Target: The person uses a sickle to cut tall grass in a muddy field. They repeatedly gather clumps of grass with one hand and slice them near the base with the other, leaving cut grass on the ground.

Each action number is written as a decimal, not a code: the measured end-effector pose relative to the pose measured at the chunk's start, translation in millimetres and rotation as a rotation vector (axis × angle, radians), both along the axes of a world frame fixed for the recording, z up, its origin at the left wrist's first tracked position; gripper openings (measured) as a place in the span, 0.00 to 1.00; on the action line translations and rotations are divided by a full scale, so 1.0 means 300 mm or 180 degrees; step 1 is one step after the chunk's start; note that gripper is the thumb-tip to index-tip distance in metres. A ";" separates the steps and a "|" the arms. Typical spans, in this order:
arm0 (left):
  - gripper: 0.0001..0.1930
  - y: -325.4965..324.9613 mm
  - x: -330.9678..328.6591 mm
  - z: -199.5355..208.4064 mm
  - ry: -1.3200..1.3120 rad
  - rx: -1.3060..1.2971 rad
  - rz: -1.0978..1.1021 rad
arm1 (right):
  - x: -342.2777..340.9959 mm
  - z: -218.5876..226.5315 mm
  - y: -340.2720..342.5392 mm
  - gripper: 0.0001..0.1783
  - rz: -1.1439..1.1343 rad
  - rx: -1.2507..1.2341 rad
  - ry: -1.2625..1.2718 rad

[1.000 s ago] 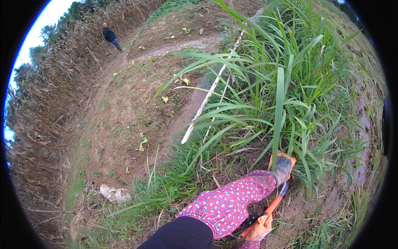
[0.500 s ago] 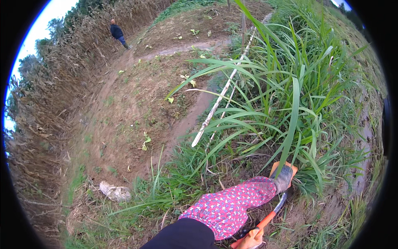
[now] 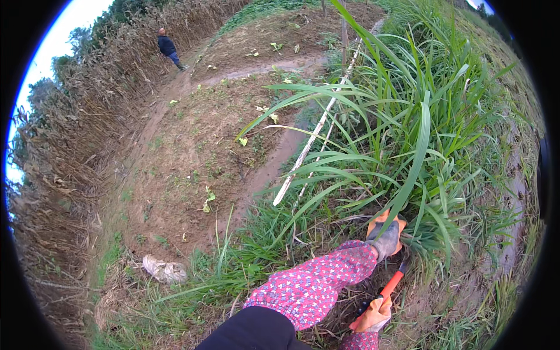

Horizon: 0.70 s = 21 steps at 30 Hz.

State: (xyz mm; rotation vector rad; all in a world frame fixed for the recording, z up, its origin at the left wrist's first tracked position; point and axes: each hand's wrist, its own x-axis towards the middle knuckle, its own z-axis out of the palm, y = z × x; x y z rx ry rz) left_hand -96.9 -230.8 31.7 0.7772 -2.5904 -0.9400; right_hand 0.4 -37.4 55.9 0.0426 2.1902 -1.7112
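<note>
My left hand (image 3: pixel 385 236), in a grey and orange work glove with a pink floral sleeve cover, is closed around the base of a clump of tall green grass (image 3: pixel 421 175). Below it, my right hand (image 3: pixel 374 315), in a matching glove, grips the orange handle of a sickle (image 3: pixel 392 284). The sickle points up toward the foot of the clump, just beside my left hand. Most of its blade is hidden by the grass there.
A pale wooden pole (image 3: pixel 309 143) lies slanting along the grass edge. A crumpled whitish bag (image 3: pixel 164 269) rests on the ground at lower left. Brown soil with small plants spreads leftward to dry corn stalks (image 3: pixel 76 122). A person (image 3: pixel 168 48) stands far off. Cut grass lies at right.
My left hand has shifted slightly up and left at the clump. My right hand has moved up and right with the sickle, whose curved blade has gone from sight into the grass base.
</note>
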 end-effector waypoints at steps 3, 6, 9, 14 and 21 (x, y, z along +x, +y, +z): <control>0.18 -0.028 -0.028 0.013 0.0061 0.0009 -0.0164 | 0.017 -0.033 -0.022 0.20 0.0059 -0.0273 -0.0317; 0.17 -0.026 -0.039 0.066 -0.0381 -0.0079 -0.0443 | 0.011 -0.036 -0.038 0.20 0.0012 -0.0626 -0.0178; 0.17 -0.010 -0.025 0.052 -0.0412 -0.0368 -0.0737 | 0.077 0.029 0.017 0.20 -0.0001 -0.0123 -0.0380; 0.16 0.104 0.072 0.179 -0.0606 0.0202 -0.1509 | 0.191 0.042 0.159 0.17 -0.0448 -0.0251 -0.0213; 0.23 0.141 0.011 0.206 -0.0825 0.0277 -0.1645 | -0.113 -0.022 0.142 0.05 -0.1283 0.0297 -0.0058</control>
